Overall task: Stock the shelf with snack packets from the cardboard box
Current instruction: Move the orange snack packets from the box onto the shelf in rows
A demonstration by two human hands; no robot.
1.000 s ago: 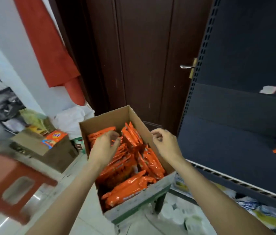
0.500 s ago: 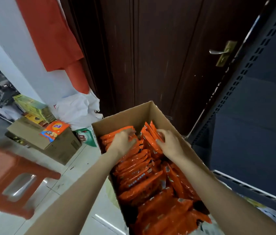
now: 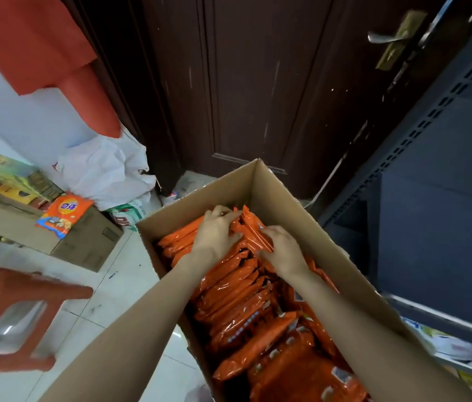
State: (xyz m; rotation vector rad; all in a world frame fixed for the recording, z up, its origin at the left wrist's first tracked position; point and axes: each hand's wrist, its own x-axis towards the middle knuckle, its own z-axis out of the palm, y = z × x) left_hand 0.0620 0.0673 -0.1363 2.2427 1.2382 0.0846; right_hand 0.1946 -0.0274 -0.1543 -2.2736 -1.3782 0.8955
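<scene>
An open cardboard box [image 3: 281, 195] is seen from above, packed with rows of orange snack packets [image 3: 237, 303] standing on edge. Both bare forearms reach into the far end of the box. The left hand [image 3: 217, 232] is laid over the packets at the far end, its fingers bent down across their top edges; a firm grip cannot be told. The right hand [image 3: 282, 250] is set just beside it, to the right, with its fingers curled round the upper edge of a raised bunch of packets [image 3: 253, 230], which stands between the two hands and is touched by both. The rest of the packets lie nearer the viewer, under and between the forearms.

To the right of the box, a dark blue metal shelf [image 3: 437, 181] with a perforated upright is seen. A dark wooden door [image 3: 258, 82] with a metal handle [image 3: 382, 39] stands behind the box. On the tiled floor to the left are a red plastic stool [image 3: 5, 314], a second carton [image 3: 63, 239] with an orange packet [image 3: 65, 214] lying on it, and a white plastic bag [image 3: 107, 169].
</scene>
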